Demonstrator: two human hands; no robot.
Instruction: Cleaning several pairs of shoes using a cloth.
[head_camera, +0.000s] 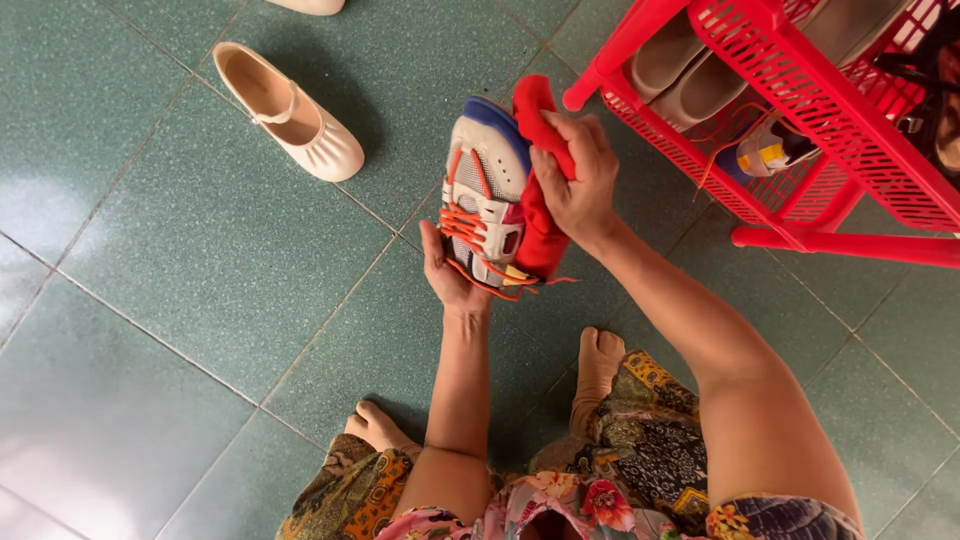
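Note:
My left hand (448, 275) grips a white sneaker (487, 190) with orange laces and a blue toe, held up over the green tiled floor. A red cloth (540, 225) is bunched in my right hand (578, 180) and pressed against the sneaker's right side. The cloth covers part of that side. Loose orange lace ends hang below the shoe.
A red plastic shoe rack (800, 130) stands at the upper right, holding beige slip-ons (690, 65) and a second matching sneaker (775, 150). One cream flat shoe (290, 110) lies on the floor at upper left, another at the top edge. My bare feet show below.

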